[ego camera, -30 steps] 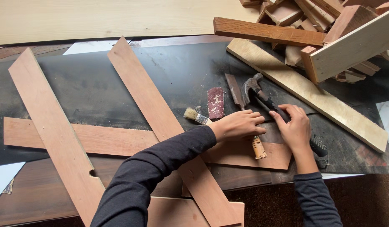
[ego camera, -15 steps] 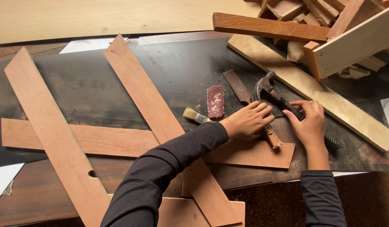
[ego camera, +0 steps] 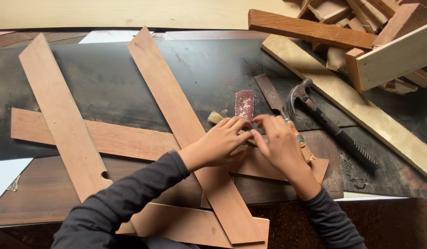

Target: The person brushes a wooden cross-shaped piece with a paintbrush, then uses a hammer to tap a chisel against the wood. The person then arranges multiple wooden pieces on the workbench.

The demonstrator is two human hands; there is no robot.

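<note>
My left hand (ego camera: 218, 145) rests on a horizontal reddish plank (ego camera: 116, 138), fingers bent. My right hand (ego camera: 280, 143) is beside it, and the fingertips of both hands meet just below a small reddish sandpaper piece (ego camera: 244, 103). Whatever lies between the fingertips is hidden. A paint brush (ego camera: 215, 117) shows its bristles past my left fingers. A wooden-handled tool (ego camera: 303, 145) pokes out from under my right hand. A hammer (ego camera: 333, 124) with a dark handle lies free to the right. A long diagonal plank (ego camera: 176, 110) crosses the horizontal one.
Another plank (ego camera: 61, 115) leans across the left side, and one more (ego camera: 190, 226) lies at the bottom, all on a dark dusty board (ego camera: 107, 78). A flat dark strip (ego camera: 268, 92) lies by the hammer. A pale long board (ego camera: 361, 110) and a scrap-wood pile (ego camera: 361, 27) fill the upper right.
My right hand has left the hammer handle and moved left to meet my left hand. The hammer stays on the board. My left hand shifted slightly along the plank.
</note>
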